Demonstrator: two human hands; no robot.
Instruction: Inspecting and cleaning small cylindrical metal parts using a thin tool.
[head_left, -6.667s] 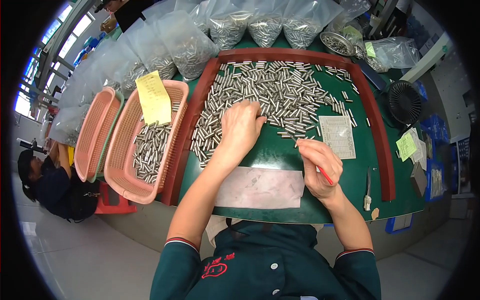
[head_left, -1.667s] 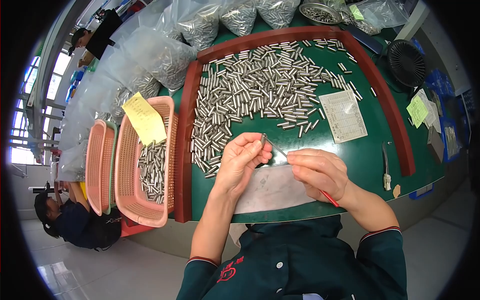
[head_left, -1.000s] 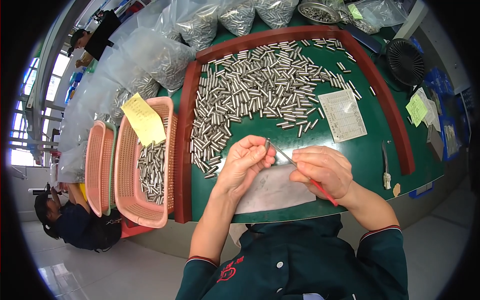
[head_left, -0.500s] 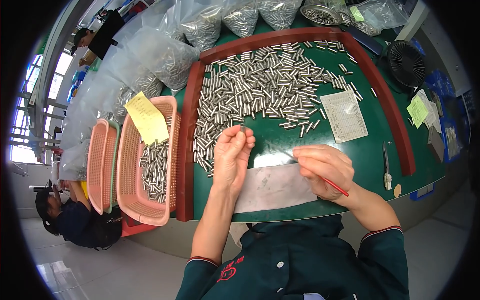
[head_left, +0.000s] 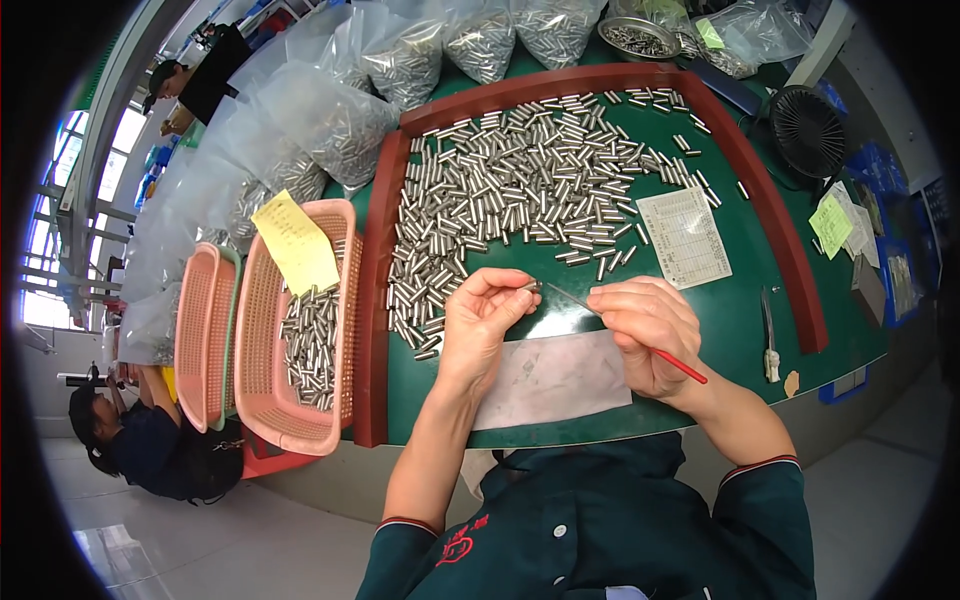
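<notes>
A flat, pale pinkish-grey cloth (head_left: 555,378) lies near the front edge of the green tabletop (head_left: 710,345), and the clock directions here are taken from it. At ten o'clock, just beyond its corner, the left hand (head_left: 478,320) pinches a small, shiny steel cylinder (head_left: 534,287) between thumb and fingertips. At two o'clock, the right hand (head_left: 650,325) grips a slim tool with a red handle and thin metal shaft (head_left: 574,299) like a pen. The handle points out toward four o'clock past the palm, the shaft toward ten, its tip just beside the cylinder; whether they touch is too small to tell.

Near three o'clock lies a narrow knife-like tool with a pale wrapped handle (head_left: 769,338). At nine o'clock stands a long pink plastic mesh basket (head_left: 262,395) partly filled with similar cylinders, a yellow handwritten note (head_left: 296,240) leaning at its far end. Between one and two lies a white printed paper sheet (head_left: 685,238). At twelve, a wide heap of loose steel cylinders (head_left: 530,180) spreads inside a red-brown three-sided frame (head_left: 371,340). Beyond, a round black fan (head_left: 808,130) stands between one and two, and clear plastic bags of cylinders (head_left: 345,135) line up from ten toward twelve.
</notes>
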